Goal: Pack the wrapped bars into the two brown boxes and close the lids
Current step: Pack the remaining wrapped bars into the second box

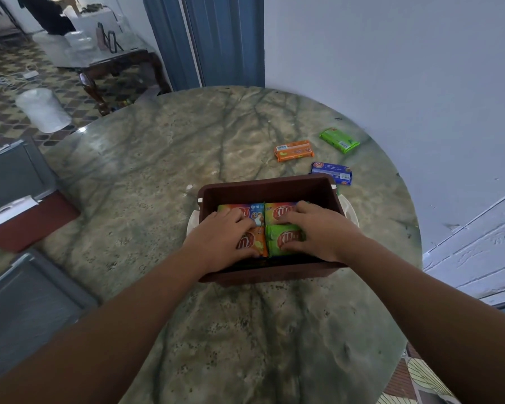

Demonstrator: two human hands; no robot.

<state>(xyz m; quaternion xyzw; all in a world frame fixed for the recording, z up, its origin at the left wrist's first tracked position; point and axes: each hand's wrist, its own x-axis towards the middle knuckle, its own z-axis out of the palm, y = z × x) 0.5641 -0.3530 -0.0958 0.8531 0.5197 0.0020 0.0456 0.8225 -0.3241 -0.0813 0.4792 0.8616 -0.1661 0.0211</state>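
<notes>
both forearms reach fwd from the lower corners & meet inside the open brown box (267, 188) at bench centre. left hand (225, 237) lies palm down, fingers spread flat over the orange bar (252, 243) in the near-left quarter, fingertips reaching toward the blue/rainbow bar (252, 211) behind it. right hand (318, 231) also palm down, fingers spread over the green bar (283, 239) near-right, w/ fingertips on the orange-yellow bar (279, 212) far-right. neither grip is closed round anything: both are flat & open, pressing on the wrappers, no bar lifted. the four bars lie face up, 2 x 2, touching edge to edge, filling the box floor; box lid not over the opening. white flaps (350, 209) show at the box's left & right sides. on the marble bench (158, 170) beyond the box, well clear of either hand: a loose orange bar (294, 150), a loose green bar (339, 140) further right, & a blue bar (331, 172) just beside the box's far-right corner. a second brown box (27, 225) w/ white label sits at the bench's left edge, apart from both hands; cannot tell if it's shut.
</notes>
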